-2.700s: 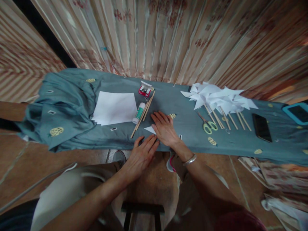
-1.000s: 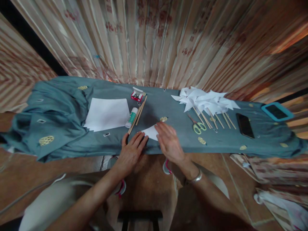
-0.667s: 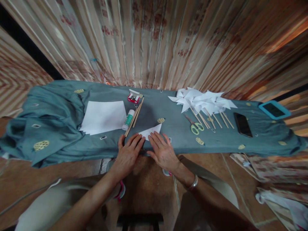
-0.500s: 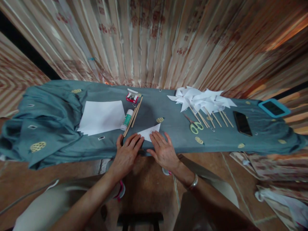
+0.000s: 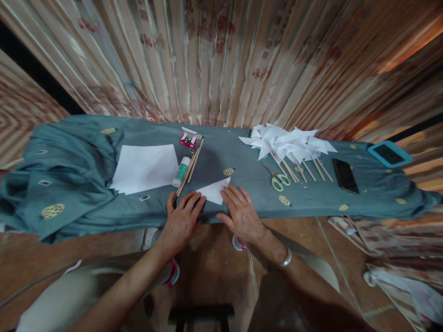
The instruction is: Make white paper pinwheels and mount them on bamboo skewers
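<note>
A folded white paper triangle [image 5: 213,190] lies flat near the front edge of the cloth-covered table. The fingertips of my left hand [image 5: 182,217] press on its left end, fingers spread and flat. My right hand [image 5: 241,213] rests at its right side with fingers stretched out, touching the edge. Just beyond my left hand lie thin wooden sticks [image 5: 194,161] and a white-and-green glue stick [image 5: 181,171]. Part of the triangle is covered by my fingers.
Left is a stack of white paper [image 5: 145,168]; behind the sticks, a small red box [image 5: 188,138]. To the right lie paper pinwheels [image 5: 289,142] on sticks, green-handled scissors [image 5: 279,180], a dark phone [image 5: 345,175] and a blue-framed device [image 5: 390,154]. Patterned curtains [image 5: 207,64] hang behind.
My right hand has slid a little to the right along the paper triangle, uncovering more of it. My left hand stays at the left end.
</note>
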Available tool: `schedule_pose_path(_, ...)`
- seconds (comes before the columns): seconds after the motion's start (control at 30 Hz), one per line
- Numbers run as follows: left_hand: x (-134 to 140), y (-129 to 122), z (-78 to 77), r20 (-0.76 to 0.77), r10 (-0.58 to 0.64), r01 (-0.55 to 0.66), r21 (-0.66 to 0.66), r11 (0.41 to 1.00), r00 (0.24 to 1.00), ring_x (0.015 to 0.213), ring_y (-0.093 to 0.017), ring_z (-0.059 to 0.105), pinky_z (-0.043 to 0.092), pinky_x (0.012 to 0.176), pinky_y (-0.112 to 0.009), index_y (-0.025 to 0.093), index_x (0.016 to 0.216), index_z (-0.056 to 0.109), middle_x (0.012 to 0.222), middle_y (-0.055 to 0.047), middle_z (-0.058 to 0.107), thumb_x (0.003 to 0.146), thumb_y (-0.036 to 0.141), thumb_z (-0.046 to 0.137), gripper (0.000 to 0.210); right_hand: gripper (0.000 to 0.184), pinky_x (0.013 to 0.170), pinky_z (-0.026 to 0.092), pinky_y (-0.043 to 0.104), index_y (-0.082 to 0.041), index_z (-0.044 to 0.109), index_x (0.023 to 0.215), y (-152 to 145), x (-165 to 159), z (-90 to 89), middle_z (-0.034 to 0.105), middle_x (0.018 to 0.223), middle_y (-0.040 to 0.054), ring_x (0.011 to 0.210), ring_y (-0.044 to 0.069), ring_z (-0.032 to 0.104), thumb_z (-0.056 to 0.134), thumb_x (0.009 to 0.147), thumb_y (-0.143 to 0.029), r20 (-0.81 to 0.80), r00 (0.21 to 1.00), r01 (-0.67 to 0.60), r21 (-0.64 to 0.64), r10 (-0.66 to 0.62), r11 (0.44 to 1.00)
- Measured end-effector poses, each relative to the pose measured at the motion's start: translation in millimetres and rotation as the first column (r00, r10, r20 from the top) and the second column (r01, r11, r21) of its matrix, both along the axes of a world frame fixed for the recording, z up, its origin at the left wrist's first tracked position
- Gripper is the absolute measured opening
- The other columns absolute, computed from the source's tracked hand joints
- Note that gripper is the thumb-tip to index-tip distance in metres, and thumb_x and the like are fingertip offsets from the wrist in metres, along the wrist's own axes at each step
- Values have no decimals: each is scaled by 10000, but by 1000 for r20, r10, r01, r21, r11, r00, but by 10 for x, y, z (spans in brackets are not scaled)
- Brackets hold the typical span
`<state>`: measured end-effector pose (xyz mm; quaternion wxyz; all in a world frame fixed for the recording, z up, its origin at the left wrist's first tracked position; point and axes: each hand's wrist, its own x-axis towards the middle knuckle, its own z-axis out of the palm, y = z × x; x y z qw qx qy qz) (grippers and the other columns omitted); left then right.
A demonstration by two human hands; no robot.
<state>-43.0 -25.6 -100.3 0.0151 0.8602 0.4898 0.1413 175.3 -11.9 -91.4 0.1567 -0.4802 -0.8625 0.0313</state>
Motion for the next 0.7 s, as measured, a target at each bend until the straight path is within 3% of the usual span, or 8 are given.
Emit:
schedule_pose_path(0.17,3,7,6,5,8,-7,-8,1000,1000,1298,-320,466,140,1128,-627,171,1360,492,1367,-162,569,883,165,517,478,603,1127,364,520,-55,496,1357,-161,-11,-45,530,1407,201,1350,300,450,529,922,-470,-22,992,-120,19,120,993)
schedule_pose_path(0.3,10,24,11,26,13,-13,-8,1000,1000,1281,-316,488,134,1131,-625,194,1343,516,1337,-152,595,879,159,523,465,640,1115,394,529,-52,482,1369,-174,15,-76,507,1423,217,1366,312,434,570,897,-475,-37,990,-136,18,137,991)
schedule_pose_path(0.5,19,40,41,44,24,-24,-12,1000,999,1257,-315,510,147,1121,-632,208,1306,546,1315,-145,614,879,145,528,432,514,1128,389,511,-79,537,1320,-173,47,-54,556,1388,185,1327,275,489,542,929,-412,-44,990,-134,23,135,991)
schedule_pose_path(0.7,7,33,23,34,15,-14,-16,1000,999,1275,-311,494,122,1127,-637,202,1333,520,1334,-142,601,885,164,529,449,511,1110,400,515,-63,556,1296,-120,36,-59,588,1347,196,1299,288,515,523,934,-422,-52,991,-125,46,127,991)
